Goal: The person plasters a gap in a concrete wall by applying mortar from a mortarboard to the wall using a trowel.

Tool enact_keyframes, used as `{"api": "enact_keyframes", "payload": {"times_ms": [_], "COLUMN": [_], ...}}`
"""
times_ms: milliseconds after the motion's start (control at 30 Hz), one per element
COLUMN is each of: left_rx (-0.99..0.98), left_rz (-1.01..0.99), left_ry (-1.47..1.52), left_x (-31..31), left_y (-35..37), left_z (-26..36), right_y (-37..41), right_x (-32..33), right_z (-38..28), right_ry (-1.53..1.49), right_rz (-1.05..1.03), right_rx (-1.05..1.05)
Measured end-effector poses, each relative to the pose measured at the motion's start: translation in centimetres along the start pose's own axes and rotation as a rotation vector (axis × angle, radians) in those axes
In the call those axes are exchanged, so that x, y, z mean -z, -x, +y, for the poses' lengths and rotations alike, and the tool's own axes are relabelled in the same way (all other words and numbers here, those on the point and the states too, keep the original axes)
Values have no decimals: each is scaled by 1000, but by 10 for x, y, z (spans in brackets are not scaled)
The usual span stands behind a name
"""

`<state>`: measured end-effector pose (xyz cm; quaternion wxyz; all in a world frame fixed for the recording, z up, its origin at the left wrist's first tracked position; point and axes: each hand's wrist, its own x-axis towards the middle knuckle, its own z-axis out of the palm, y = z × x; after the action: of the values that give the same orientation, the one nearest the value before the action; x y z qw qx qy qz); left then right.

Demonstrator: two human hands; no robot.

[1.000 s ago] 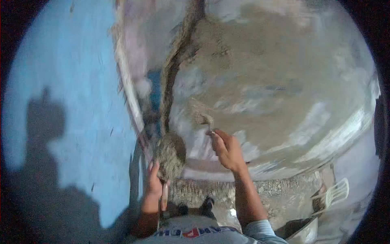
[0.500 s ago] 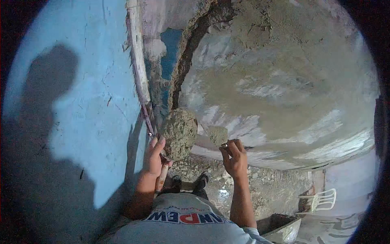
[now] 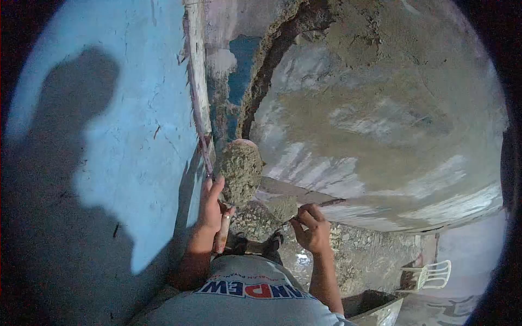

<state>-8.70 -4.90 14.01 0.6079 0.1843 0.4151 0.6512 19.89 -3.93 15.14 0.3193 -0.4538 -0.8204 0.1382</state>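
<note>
My left hand (image 3: 209,205) grips a support heaped with wet grey mortar (image 3: 241,173), its thumb along the near left edge. Most of the surface under the heap is covered. A worn, pale handle (image 3: 222,232) sticks out below that hand toward my body. In my right hand (image 3: 312,231) is a small trowel (image 3: 283,207), pinched by its handle, with mortar coating the blade. The blade sits just to the right of the heap and closer to my body. Beyond both hands rises the partly plastered wall (image 3: 359,125), with a rough, broken edge on its left.
A blue wall (image 3: 147,136) stands close on my left, with a weathered wooden post (image 3: 197,70) at its edge. Rubble-strewn floor (image 3: 353,247) lies around my feet. At the lower right are a mortar trough (image 3: 380,312) and a white plastic chair (image 3: 435,275).
The small trowel in my right hand has come down toward my body and slightly left. My left hand still holds the mortar heap, and the view has shifted a little.
</note>
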Motion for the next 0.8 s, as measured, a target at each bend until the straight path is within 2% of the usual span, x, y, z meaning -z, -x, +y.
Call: {"api": "enact_keyframes", "payload": {"times_ms": [133, 233, 267, 367, 433, 500, 533, 567, 600, 633, 667, 767, 800], "left_rx": [34, 47, 43, 54, 98, 156, 104, 104, 131, 55, 88, 0, 29], "left_rz": [93, -3, 65, 53, 128, 104, -41, 101, -31, 25, -40, -58, -58], "left_ry": [-93, -79, -66, -44, -12, 67, 117, 147, 62, 75, 89, 45, 70], "left_x": [6, 8, 3, -1, 3, 20, 26, 31, 26, 12, 31, 8, 12], "left_y": [-7, -6, -5, -2, 0, -12, -18, -26, -16, -16, -24, -10, -13], "left_z": [-11, -9, -10, -9, -14, -30, -32, -49, -32, -31, -41, -26, -28], "right_y": [-8, -14, -15, -13, -11, -12, -15, -20, -25, -30, -37, -64, -75], "right_x": [-13, -20, -22, -24, -25, -24, -20, -16, -13, -9, -6, 20, 30], "right_z": [-5, -7, -9, -8, -5, -1, -3, -4, -5, -6, -6, -27, -28], "right_ry": [-3, -46, -25, -52, -76, -91, -27, -43, -54, -63, -22, -88, -29], "right_rz": [-16, 3, 17, 33, 36, 64, 63, 78, 98, 114, 170, 214, 204], "right_rx": [-9, 17, 22, 12, -2, -14, 2, 36, 67, 98, 128, 109, 120]}}
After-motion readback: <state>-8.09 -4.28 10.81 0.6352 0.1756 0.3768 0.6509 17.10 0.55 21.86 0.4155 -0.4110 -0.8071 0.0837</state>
